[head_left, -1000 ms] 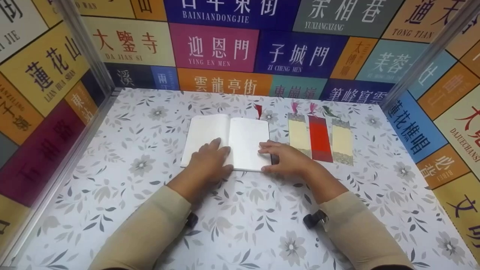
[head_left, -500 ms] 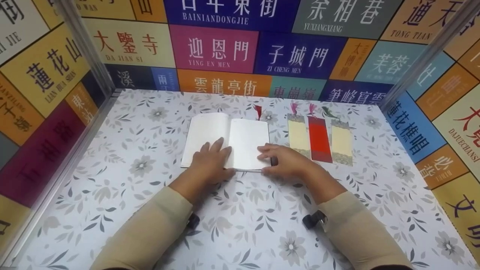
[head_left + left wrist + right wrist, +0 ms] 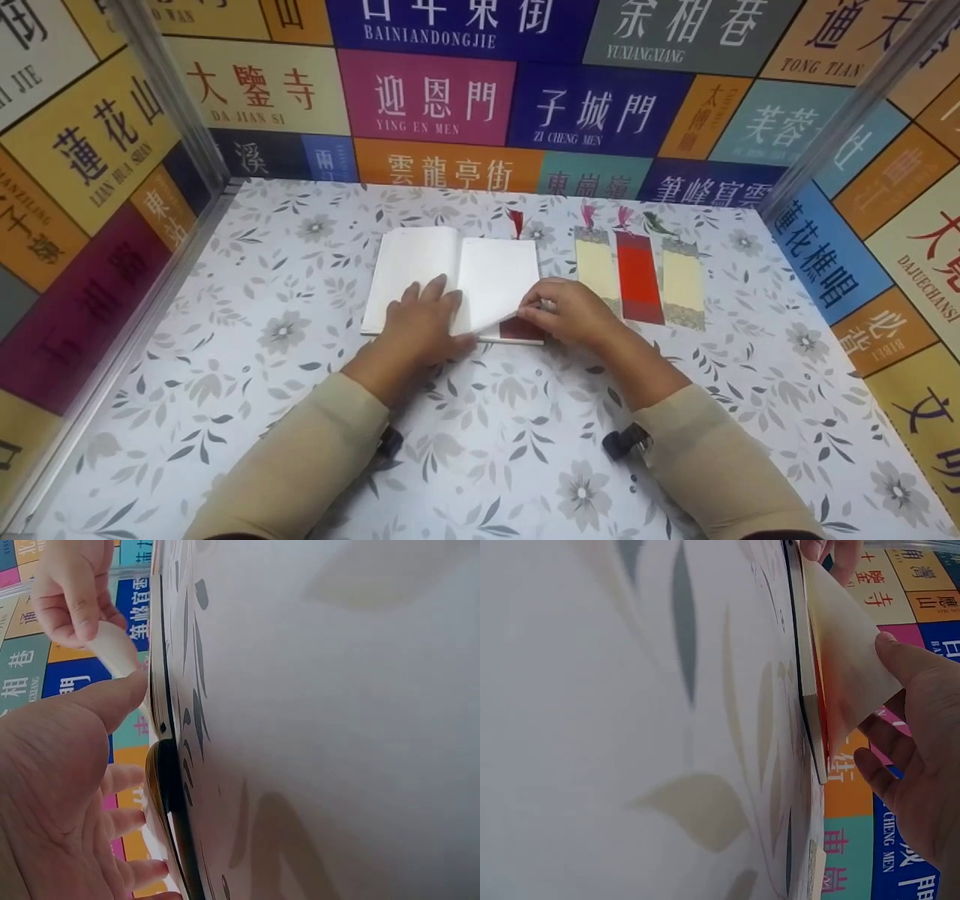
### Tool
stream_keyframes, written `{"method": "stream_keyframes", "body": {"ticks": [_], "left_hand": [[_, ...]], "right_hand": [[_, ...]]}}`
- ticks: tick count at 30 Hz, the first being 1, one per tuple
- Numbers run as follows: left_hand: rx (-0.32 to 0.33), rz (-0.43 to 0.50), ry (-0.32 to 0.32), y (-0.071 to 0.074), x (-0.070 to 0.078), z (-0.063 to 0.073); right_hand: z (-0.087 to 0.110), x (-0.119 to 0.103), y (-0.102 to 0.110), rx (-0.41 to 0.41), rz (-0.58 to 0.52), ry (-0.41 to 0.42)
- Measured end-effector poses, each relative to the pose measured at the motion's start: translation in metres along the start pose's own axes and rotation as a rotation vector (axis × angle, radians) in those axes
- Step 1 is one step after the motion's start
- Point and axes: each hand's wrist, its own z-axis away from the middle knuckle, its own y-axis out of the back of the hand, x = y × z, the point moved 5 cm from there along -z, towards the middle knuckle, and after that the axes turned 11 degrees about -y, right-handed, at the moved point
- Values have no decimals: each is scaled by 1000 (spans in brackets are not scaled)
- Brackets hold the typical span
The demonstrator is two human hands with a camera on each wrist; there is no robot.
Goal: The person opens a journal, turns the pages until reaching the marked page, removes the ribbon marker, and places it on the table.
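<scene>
An open notebook (image 3: 416,259) with blank white pages lies on the floral-covered table. My left hand (image 3: 421,322) rests spread on its left page, the thumb by the lower edge near the fold. At the lower right corner my right hand (image 3: 576,309) pinches a lifted page (image 3: 855,660) between thumb and fingers; the page bends upward in the right wrist view. Beneath it shows a dark red strip (image 3: 523,331) lying on the page below. A red tassel (image 3: 516,223) pokes out past the notebook's top edge.
Right of the notebook lie three tasselled bookmarks: a cream one (image 3: 595,262), a red one (image 3: 639,277) and another cream one (image 3: 683,283). Colourful panels with Chinese lettering (image 3: 427,97) wall the table at the back and both sides.
My right hand, earlier at the right page's lower corner, has taken hold of that corner and raised it, uncovering the dark red strip. The left hand has stayed nearly in place.
</scene>
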Motion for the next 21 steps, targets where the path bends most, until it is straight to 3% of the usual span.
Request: {"method": "stream_keyframes", "body": {"ticks": [6, 15, 21], "left_hand": [[27, 33, 8, 1, 2, -1], [29, 58, 37, 0, 1, -3], [49, 22, 43, 2, 2, -4]], "right_hand": [[0, -7, 2, 49, -48, 17], [2, -9, 3, 52, -118, 78], [5, -13, 5, 116, -127, 120]]}}
